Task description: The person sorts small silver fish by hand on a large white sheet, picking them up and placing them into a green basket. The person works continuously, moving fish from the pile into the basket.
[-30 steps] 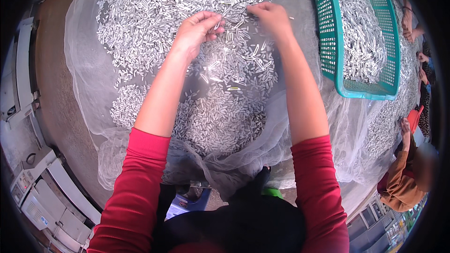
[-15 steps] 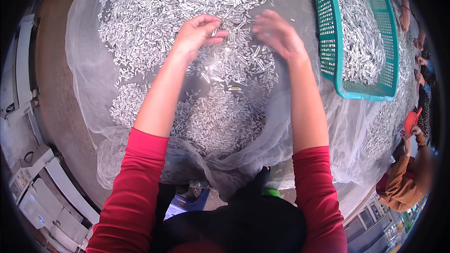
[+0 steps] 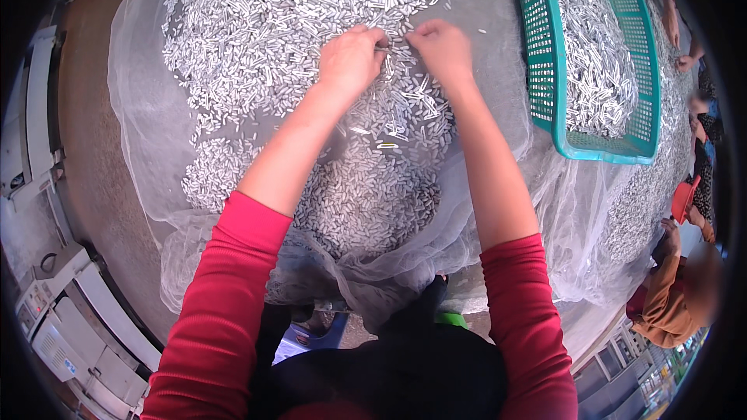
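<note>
My left hand [image 3: 352, 61] is over a broad spread of small silver, rod-like metal pieces [image 3: 257, 23], its fingers curled and the tips pressed together. Across from it, my right hand [image 3: 442, 48] has thumb and forefinger pinched low over the same pieces. Whatever either hand pinches is too small or hidden to make out. Between my forearms lies a denser heap of short grey pieces [image 3: 366, 206]. Several longer, loop-like bright pieces sit just beyond it, one of them yellowish [image 3: 387, 145].
A teal plastic basket [image 3: 559, 85], partly filled with silver pieces, stands on the right. Sheer white netting [image 3: 144, 101] covers the table and bunches at its near edge. Along the right side other people work, one beside a red container [image 3: 683, 201]. Grey machinery [image 3: 85, 319] stands at left.
My left hand has moved right and its fingers have curled in. My right hand, blurred and spread before, has come inward and closed to a pinch.
</note>
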Available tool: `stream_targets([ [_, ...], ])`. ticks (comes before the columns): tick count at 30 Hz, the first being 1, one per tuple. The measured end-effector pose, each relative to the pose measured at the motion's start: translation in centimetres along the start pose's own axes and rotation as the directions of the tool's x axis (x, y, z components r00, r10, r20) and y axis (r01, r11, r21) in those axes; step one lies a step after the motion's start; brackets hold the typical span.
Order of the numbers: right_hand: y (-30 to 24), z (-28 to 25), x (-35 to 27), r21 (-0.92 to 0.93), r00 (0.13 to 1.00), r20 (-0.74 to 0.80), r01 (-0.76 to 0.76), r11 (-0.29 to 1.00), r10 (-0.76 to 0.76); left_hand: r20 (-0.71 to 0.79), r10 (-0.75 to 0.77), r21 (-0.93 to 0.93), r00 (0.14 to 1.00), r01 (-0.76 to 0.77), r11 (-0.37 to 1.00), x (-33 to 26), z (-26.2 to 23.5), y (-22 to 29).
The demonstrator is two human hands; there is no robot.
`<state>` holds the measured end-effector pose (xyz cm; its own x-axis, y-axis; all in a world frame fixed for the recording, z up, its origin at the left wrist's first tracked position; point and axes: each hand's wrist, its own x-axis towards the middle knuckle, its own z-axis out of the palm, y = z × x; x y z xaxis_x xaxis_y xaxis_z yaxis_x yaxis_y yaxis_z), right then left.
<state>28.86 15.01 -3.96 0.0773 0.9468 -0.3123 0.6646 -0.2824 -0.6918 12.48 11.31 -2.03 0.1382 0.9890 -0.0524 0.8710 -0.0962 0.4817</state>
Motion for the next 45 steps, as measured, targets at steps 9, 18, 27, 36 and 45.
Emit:
stream_targets([
  [9, 0.5, -1.7, -1.7, -0.282, 0.911, 0.266, 0.386, 0.878, -0.315, 0.163, -0.011, 0.070, 0.987, -0.001, 0.998, 0.1, -1.6, -1.0],
  [18, 2.1, -5.6, -2.1, 0.803, 0.897, 0.367, -0.171, 0.571, -0.248, 0.507, -0.069, -0.852, 0.859, 0.512, 0.111, -1.2, -3.9, -3.5],
  [27, 0.0, -1.8, -0.1, -0.436, 0.991, 0.059, 0.136, 0.890, -0.122, 0.170, -0.165, -0.327, 0.971, 0.214, 0.920, -1.0, -0.3, -0.8],
  [36, -0.2, -6.8, -3.3, 0.121, 0.992, -0.072, 0.113, 0.986, -0.105, 0.072, -0.209, -0.226, 0.975, 0.220, 0.949, -0.4, 1.2, 0.2],
  [45, 2.0, -21.9, -6.1, 0.229, 0.709, -0.697, 0.364, 0.903, -0.109, 0.160, -0.179, -0.078, 0.971, 0.193, 0.978, 0.5, 0.7, 1.5],
])
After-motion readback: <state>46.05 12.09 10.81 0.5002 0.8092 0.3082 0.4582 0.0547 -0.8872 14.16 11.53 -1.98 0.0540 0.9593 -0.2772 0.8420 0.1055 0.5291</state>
